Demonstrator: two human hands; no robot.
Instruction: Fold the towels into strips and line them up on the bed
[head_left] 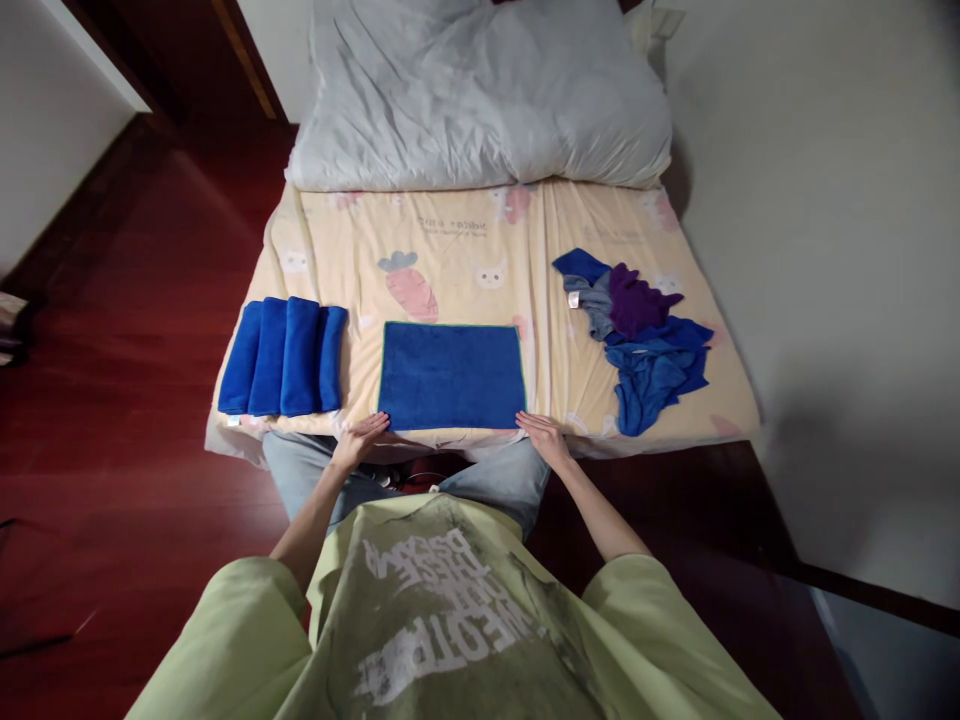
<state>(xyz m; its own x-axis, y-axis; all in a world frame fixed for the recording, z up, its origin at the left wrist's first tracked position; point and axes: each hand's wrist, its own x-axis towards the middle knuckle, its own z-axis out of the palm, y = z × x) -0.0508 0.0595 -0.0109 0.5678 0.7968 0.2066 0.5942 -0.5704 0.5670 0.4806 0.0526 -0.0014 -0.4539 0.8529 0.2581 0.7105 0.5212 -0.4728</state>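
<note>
A blue towel (pixel 452 377) with a thin green edging lies spread flat on the bed, close to its front edge. At its near left corner is my left hand (pixel 363 437), fingers closed on the cloth. My right hand (pixel 544 436) grips the near right corner in the same way; both thumbs are hard to see. Left of the towel, several rolled or folded blue towels (pixel 300 355) lie side by side. A loose heap of crumpled cloths sits to the right, with a purple cloth (pixel 637 302), a grey cloth (pixel 592 303) and blue cloths (pixel 652 375).
The bed wears a cream sheet (pixel 450 270) printed with carrots and rabbits. A bunched white quilt (pixel 480 100) lies across its far part. Dark red wooden floor (pixel 135 420) runs along the left, and a pale wall (pixel 825 250) stands on the right.
</note>
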